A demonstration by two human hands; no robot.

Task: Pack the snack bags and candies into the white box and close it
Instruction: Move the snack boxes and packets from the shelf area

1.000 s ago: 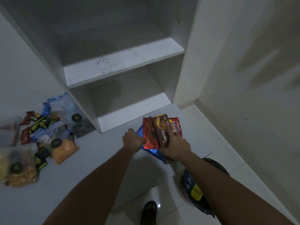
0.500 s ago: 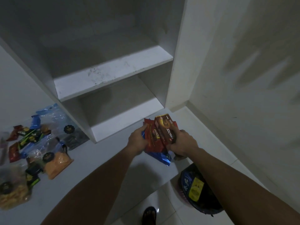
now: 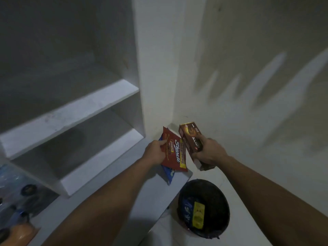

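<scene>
My left hand [image 3: 154, 153] grips a red snack packet [image 3: 174, 153] with a blue packet [image 3: 168, 174] stacked under it, held above the right end of the white counter [image 3: 124, 196]. My right hand [image 3: 209, 154] grips a brown biscuit box [image 3: 190, 137], lifted apart from the packets, to their right. More snack bags [image 3: 19, 197], clear and blue with dark round labels and orange contents, lie on the counter at the far left edge, partly cut off. No white box is in view.
White shelves [image 3: 71, 114] stand behind the counter, with a white pillar [image 3: 156, 68] and wall to the right. A black bin [image 3: 204, 208] with blue and yellow wrappers inside sits on the floor below the counter's right end.
My hands lifted the stack off the counter and split it: the right hand pulled the brown box away to the right while the left kept the red and blue packets. The view swung right.
</scene>
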